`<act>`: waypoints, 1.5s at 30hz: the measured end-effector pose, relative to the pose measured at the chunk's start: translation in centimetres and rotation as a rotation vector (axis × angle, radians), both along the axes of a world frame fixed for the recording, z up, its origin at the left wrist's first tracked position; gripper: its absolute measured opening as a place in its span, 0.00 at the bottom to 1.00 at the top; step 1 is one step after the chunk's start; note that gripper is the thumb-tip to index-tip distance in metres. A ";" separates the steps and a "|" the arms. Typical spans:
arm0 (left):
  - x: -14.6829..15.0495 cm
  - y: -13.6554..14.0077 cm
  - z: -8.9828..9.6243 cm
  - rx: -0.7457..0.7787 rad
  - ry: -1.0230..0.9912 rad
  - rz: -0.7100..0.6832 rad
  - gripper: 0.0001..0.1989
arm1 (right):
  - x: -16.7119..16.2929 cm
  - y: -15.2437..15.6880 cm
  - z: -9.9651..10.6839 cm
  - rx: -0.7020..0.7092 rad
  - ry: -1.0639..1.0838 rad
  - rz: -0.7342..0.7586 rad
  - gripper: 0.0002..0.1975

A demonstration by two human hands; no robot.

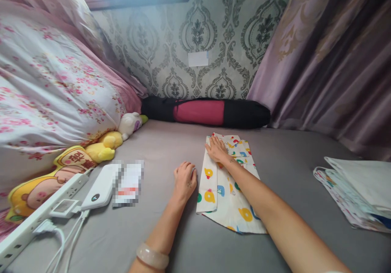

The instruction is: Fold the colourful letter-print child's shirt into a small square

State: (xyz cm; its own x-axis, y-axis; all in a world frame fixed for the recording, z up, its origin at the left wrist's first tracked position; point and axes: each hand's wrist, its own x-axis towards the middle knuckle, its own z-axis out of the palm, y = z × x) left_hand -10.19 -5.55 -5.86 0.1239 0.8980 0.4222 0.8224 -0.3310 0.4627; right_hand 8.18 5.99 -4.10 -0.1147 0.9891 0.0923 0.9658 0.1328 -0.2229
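On grey sheet (171, 143), soft folded printed cotton garment (227, 191)

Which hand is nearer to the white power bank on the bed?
Left. The left hand rests on the bed sheet, right of the power bank. The right hand lies farther away, on the printed garment.
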 end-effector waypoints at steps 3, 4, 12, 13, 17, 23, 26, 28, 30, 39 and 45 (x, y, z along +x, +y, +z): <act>0.0 0.0 -0.2 0.004 0.006 0.004 0.10 | 0.0 0.7 -1.0 -0.046 0.001 -0.024 0.34; -0.1 0.1 -0.2 0.003 0.008 0.004 0.10 | 0.0 0.7 -1.2 -0.055 0.003 -0.026 0.34; -0.1 -0.1 0.1 -0.032 0.008 0.017 0.10 | 0.0 0.6 -1.4 -0.074 0.006 -0.033 0.35; -0.1 -0.1 0.1 -0.033 0.011 0.016 0.10 | 0.0 0.5 -1.2 -0.080 0.006 -0.033 0.35; 0.0 -0.1 0.0 -0.026 0.021 0.010 0.10 | 0.1 -0.5 -0.7 -0.070 0.007 -0.013 0.34; 0.0 -0.1 -0.2 -0.027 0.033 -0.001 0.10 | 0.0 -2.0 -1.0 -0.056 -0.007 0.027 0.33; -0.1 -0.1 -0.3 -0.028 0.038 0.004 0.10 | 0.0 -1.9 -1.2 -0.061 -0.003 0.020 0.33; -0.2 -0.1 -0.3 -0.027 0.041 0.007 0.10 | 0.0 -1.8 -1.2 -0.067 0.001 0.015 0.33; -0.2 -0.1 -0.4 -0.022 0.042 0.006 0.10 | -0.1 -1.7 -0.8 -0.086 0.006 0.015 0.33; -0.1 -0.1 -0.3 -0.018 0.045 0.013 0.10 | -0.3 0.1 -0.2 -0.014 0.017 -0.021 0.32; 0.0 -0.1 -0.2 -0.022 0.042 -0.006 0.10 | -0.1 0.5 -1.7 -0.025 0.023 -0.041 0.33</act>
